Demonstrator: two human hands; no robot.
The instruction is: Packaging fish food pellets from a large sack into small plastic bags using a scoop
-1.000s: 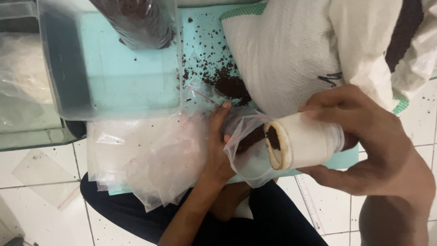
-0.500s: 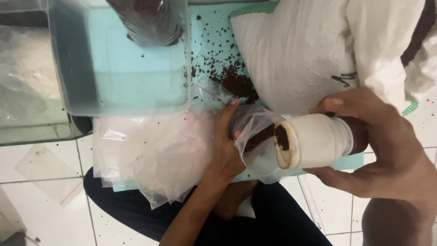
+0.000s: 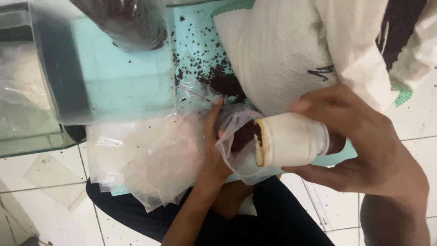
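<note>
Sack (image 3: pixel 291 59), white and woven, behind tipped white jar (image 3: pixel 291 140).

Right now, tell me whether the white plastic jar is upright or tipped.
Tipped: the white plastic jar lies sideways in the right hand, mouth at the small clear plastic bag, dark granules spilling in.

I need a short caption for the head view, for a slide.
Right hand tips a white jar of dark granules into a clear bag held by the left hand.

white jar (image 3: pixel 291 146), dark brown granules (image 3: pixel 243 134), turquoise mat (image 3: pixel 136 77)
</note>
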